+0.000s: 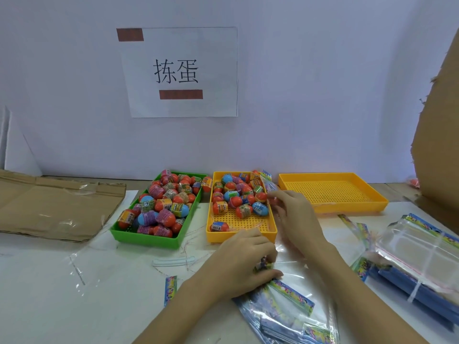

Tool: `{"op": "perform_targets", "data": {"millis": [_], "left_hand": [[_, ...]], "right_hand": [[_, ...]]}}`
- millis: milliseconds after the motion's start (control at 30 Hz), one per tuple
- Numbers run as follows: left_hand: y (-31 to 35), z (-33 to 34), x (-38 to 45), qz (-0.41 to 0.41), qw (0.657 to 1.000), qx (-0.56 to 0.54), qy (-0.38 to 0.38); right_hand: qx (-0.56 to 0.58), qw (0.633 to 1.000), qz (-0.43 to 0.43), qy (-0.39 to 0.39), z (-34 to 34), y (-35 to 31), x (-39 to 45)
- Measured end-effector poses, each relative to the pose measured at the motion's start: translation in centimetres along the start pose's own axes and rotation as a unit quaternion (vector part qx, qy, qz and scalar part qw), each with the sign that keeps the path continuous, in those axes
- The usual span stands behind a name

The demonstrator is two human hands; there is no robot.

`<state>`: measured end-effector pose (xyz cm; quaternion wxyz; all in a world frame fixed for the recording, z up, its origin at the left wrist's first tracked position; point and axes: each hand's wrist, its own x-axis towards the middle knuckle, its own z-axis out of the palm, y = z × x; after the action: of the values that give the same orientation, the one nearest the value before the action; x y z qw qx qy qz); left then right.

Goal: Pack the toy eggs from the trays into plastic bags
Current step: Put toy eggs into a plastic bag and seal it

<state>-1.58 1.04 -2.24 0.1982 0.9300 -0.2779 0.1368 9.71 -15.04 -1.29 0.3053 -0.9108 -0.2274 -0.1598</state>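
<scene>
A green tray (149, 240) is heaped with toy eggs (164, 199), mostly red and blue. The middle yellow tray (216, 238) holds several more eggs (238, 194) at its far end and one apart near its front left (218, 226). My left hand (246, 259) grips the colourful header of a clear plastic bag (295, 266) lying on the table just in front of that tray. My right hand (295, 214) is at the tray's right rim, fingertips pinching a red egg (272, 201) that is mostly hidden.
An empty yellow tray (332, 207) sits at the back right. Stacked clear bags (417, 247) lie at the right and more bags (285, 311) in front of me. Flat cardboard (49, 207) lies at the left, a cardboard wall (442, 145) at the right.
</scene>
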Motion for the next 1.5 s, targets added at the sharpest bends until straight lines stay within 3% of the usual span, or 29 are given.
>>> {"op": "perform_targets", "data": {"millis": [133,300,433,467,533,600,633,733,933,1067,1167,1233,1333,1433,1500], "left_hand": [[-0.1,-0.2,-0.1,-0.004,1.000,0.007,0.009],[-0.1,-0.4,-0.1,-0.004,1.000,0.019,0.017],[0.0,-0.5,-0.2,-0.006,1.000,0.020,0.017],[0.0,-0.5,-0.2,-0.012,1.000,0.013,0.017],[0.0,-0.8,-0.3,-0.033,0.999,-0.014,0.019],[-0.1,-1.0,-0.3,-0.063,0.996,-0.052,0.022],[-0.1,-1.0,-0.2,-0.077,0.994,-0.069,0.023],[-0.2,-0.9,-0.1,-0.117,0.984,-0.121,0.064],[-0.2,-1.9,0.3,-0.211,0.922,-0.218,0.242],[-1.1,-3.0,0.3,-0.285,0.857,-0.304,0.303],[-1.9,-3.2,0.2,-0.324,0.820,-0.345,0.322],[-2.1,-3.3,0.1,-0.333,0.815,-0.349,0.320],[-2.2,-3.4,0.2,-0.325,0.819,-0.360,0.307],[-2.1,-3.6,0.1,-0.336,0.841,-0.331,0.267],[-2.4,-3.5,0.0,-0.329,0.848,-0.305,0.282]], "right_hand": [[0.009,0.998,0.000,0.057,0.0,0.0,0.1],[0.058,0.985,-0.076,0.143,-0.7,-1.0,-0.3],[0.142,0.970,-0.081,0.179,-1.4,-2.1,0.1],[0.209,0.951,-0.046,0.223,-1.9,-2.2,0.5],[0.400,0.857,0.053,0.320,-3.2,-1.9,1.0],[0.544,0.769,0.138,0.305,-4.1,-1.3,0.8],[0.559,0.767,0.173,0.264,-4.0,-0.9,0.6],[0.486,0.833,0.194,0.179,-3.2,-0.4,-0.1],[0.374,0.921,0.085,0.067,-3.6,-0.9,0.1],[0.425,0.900,0.056,-0.079,-3.4,-1.9,-0.4],[0.447,0.889,0.060,-0.081,-2.7,-2.7,-0.7],[0.425,0.903,0.054,-0.034,-2.1,-3.1,-1.1],[0.443,0.892,0.082,0.024,-1.3,-3.3,-1.4],[0.440,0.893,0.093,0.026,-1.1,-3.3,-1.5],[0.449,0.888,0.098,0.021,-1.2,-3.4,-1.5]]}}
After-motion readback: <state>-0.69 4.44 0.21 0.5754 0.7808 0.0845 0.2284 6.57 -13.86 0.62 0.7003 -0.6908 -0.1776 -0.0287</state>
